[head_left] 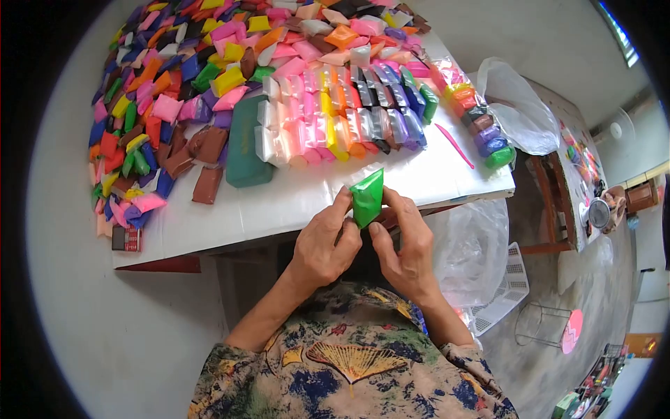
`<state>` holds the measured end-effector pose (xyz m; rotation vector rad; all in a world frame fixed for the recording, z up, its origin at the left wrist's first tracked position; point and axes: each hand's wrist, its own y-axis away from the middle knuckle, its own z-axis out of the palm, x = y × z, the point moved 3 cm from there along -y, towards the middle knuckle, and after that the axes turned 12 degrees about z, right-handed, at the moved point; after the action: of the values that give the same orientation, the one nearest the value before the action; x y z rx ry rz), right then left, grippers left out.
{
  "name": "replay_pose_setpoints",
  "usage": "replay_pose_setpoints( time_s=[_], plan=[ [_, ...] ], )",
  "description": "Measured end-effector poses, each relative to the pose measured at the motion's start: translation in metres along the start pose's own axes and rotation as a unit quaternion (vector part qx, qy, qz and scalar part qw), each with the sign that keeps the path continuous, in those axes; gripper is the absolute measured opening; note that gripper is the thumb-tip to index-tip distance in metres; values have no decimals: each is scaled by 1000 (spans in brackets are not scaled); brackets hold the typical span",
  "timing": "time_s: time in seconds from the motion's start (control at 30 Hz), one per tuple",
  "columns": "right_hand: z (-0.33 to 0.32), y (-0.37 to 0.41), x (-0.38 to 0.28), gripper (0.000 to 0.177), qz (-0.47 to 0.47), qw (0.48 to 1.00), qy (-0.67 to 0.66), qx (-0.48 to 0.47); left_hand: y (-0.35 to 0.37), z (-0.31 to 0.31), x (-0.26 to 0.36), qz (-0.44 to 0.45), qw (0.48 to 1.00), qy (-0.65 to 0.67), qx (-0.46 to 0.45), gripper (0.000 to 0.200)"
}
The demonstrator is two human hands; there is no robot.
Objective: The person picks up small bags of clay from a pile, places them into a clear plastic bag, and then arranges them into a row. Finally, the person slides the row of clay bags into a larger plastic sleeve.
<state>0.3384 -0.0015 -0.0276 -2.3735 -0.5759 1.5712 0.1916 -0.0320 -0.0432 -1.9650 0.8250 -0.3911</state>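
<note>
Both hands hold one small green packet (367, 197) just past the near edge of a white table (279, 209). My left hand (323, 244) pinches its left side with thumb and fingers. My right hand (404, 244) grips its right side and lower corner. On the table behind lie rows of clear-wrapped packets (342, 119) sorted by colour, white through pink, orange, grey and purple.
A large loose heap of many-coloured packets (181, 91) covers the table's left and far side. A dark green block (246, 143), a pink stick (455, 145) and a strip of coloured packets (481, 119) lie near. A plastic bag (516, 105) sits at right; a white basket (506, 286) stands below.
</note>
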Motion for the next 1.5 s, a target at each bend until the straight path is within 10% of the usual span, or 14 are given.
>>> replay_pose_setpoints(
  time_s=[0.3,0.63,1.5],
  plan=[
    [-30,-14,9,48,176,982,-64,-10,-27,14,-2,64,990,124,0,14],
    [-75,-83,72,51,116,988,51,82,-18,34,-24,-67,987,126,-71,27],
    [-65,-66,65,33,19,967,186,174,-15,37,-20,-29,990,101,-98,27]
  ],
)
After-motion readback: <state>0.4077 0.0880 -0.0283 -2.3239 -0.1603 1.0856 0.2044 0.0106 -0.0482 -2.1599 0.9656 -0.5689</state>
